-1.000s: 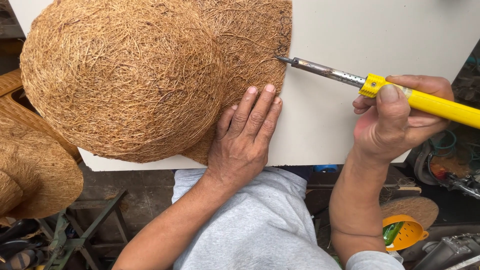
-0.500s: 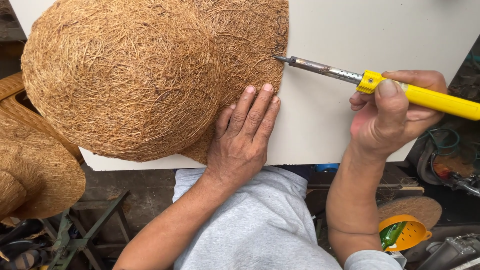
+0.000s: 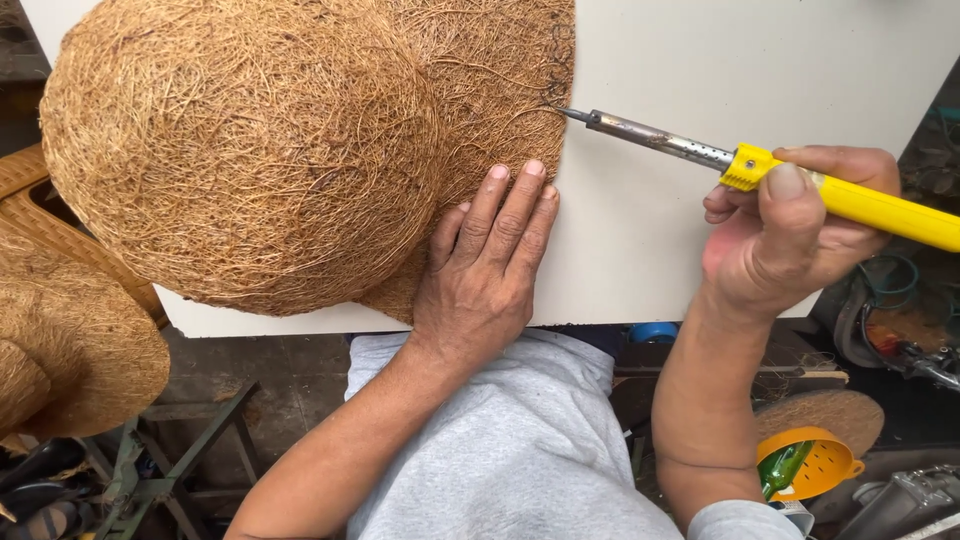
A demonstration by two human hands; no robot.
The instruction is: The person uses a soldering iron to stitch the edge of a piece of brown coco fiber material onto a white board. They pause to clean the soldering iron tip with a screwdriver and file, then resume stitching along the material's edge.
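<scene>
A large brown coir-fibre hat shape lies on a white board, its dome at the left and its flat brim spreading right. My left hand presses flat on the brim's lower right edge, fingers together. My right hand grips a soldering iron with a yellow handle. Its metal shaft points left, and the tip touches the brim's right edge, where the fibre looks darkened.
More woven fibre hats are stacked at the left, below the board. A metal stand sits on the floor. At lower right lie a yellow funnel-like strainer, a round fibre piece and tools.
The soldering iron's tip has crept slightly down and left along the brim's edge. My left hand stays pressed in the same place.
</scene>
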